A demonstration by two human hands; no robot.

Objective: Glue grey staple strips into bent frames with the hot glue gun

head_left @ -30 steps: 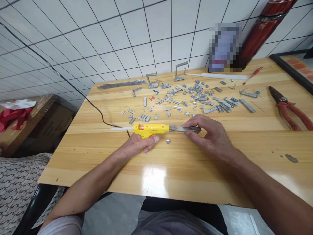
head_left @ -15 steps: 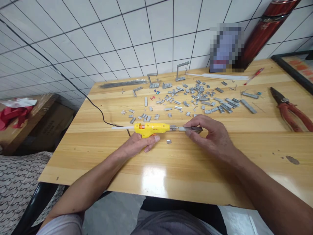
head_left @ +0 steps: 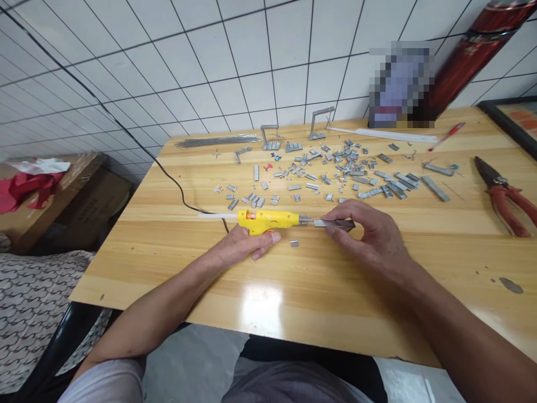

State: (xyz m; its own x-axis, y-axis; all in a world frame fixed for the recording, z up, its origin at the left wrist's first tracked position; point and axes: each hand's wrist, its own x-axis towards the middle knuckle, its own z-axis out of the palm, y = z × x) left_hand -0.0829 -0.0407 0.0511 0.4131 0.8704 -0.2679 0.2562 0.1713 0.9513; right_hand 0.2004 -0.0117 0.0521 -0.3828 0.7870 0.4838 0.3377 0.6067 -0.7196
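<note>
Yellow glue gun (head_left: pixel 272 220) gripped by closed left hand (head_left: pixel 247 242), grey strip (head_left: pixel 320 223) pinched by right hand (head_left: pixel 375 232), could be misaligned by wobble.

The left hand (head_left: pixel 255 242) grips 1 yellow glue gun (head_left: pixel 271 220); the right hand (head_left: pixel 371 235) pinches metal.

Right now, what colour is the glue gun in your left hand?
The glue gun is bright yellow; the head view shows it best.
</note>
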